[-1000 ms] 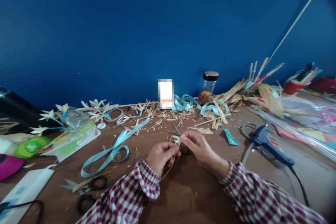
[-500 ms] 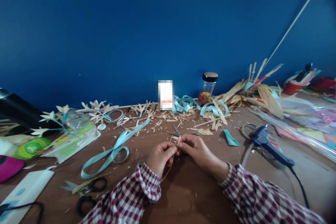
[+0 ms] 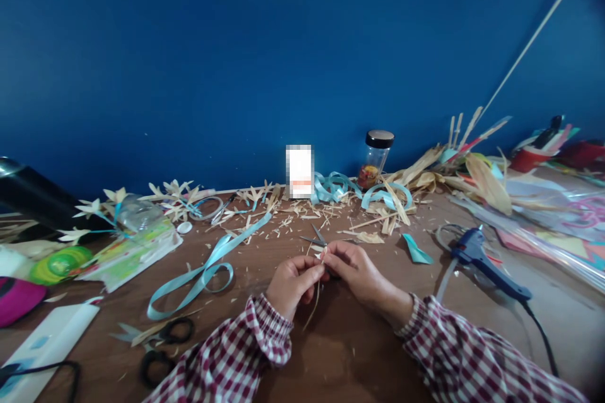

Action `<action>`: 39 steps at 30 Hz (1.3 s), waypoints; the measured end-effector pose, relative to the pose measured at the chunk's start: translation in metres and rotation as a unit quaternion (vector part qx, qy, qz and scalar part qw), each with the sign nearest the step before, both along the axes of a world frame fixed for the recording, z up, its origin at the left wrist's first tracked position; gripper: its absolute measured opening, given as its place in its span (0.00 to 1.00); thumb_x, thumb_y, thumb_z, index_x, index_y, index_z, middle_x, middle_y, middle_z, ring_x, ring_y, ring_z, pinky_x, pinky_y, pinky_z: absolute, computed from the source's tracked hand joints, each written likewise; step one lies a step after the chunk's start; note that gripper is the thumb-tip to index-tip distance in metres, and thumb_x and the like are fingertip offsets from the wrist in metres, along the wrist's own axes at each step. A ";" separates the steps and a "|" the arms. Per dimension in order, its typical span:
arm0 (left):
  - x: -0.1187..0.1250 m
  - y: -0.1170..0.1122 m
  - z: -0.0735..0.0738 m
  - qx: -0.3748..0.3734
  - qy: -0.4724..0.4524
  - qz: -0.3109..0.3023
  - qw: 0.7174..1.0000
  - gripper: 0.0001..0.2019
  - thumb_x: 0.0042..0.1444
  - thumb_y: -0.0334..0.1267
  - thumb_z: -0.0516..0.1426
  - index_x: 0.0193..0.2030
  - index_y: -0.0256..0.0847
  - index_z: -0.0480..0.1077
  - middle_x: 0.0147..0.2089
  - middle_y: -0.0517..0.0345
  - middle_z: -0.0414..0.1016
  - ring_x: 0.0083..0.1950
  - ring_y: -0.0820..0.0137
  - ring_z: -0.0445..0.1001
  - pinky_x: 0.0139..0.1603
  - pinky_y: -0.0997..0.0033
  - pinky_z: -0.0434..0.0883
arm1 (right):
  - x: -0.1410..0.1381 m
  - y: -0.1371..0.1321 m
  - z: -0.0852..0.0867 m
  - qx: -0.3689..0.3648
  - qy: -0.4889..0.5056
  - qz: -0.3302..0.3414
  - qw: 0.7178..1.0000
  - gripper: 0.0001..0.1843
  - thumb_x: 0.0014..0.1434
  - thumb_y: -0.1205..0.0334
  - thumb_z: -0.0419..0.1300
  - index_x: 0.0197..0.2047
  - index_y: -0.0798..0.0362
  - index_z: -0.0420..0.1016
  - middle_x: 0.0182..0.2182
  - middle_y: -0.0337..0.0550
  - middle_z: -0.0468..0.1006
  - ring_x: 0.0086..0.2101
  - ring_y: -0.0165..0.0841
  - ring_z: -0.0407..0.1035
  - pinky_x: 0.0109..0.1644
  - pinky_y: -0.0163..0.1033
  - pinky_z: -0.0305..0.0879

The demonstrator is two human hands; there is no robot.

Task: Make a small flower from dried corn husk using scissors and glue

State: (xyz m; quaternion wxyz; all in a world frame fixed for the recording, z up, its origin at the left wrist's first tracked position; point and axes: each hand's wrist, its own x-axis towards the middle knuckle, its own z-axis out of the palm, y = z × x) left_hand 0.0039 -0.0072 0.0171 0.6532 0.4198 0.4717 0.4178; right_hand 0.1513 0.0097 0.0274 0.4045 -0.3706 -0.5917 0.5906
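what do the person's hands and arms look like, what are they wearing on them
Both the left hand and the right hand are bare, without gloves. The left sleeve and right sleeve are long and loose, in a maroon-and-white check, each gathered into a puckered cuff at the wrist. No watch shows.

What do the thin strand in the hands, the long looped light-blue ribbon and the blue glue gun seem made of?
Strand: probably dried plant fibre, dull; its straw colour suggests it, though too thin to be sure.
Ribbon: likely satin-like fabric, soft sheen along its smooth bends.
Glue gun: apparently hard moulded plastic, evenly coloured, low gloss.
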 end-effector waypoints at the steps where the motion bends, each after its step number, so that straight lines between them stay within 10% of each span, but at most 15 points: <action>1: 0.000 0.000 0.001 0.001 0.002 0.001 1.000 0.12 0.43 0.44 0.61 0.26 0.35 0.72 0.24 0.59 0.74 0.13 0.84 0.55 0.13 0.81 0.52 | 0.000 0.000 0.000 0.000 0.000 0.001 1.000 0.10 0.57 0.57 0.55 0.29 0.55 0.67 0.21 0.35 0.69 0.24 0.26 0.62 0.29 0.31 0.57; 39: 0.000 0.002 0.004 -0.027 -0.034 0.086 0.995 0.15 0.36 0.46 0.64 0.22 0.34 0.70 0.18 0.63 0.69 0.11 0.85 0.52 0.11 0.81 0.45 | 0.005 0.005 -0.002 0.102 -0.080 -0.057 0.990 0.08 0.58 0.58 0.54 0.35 0.53 0.68 0.27 0.38 0.71 0.28 0.30 0.64 0.32 0.33 0.60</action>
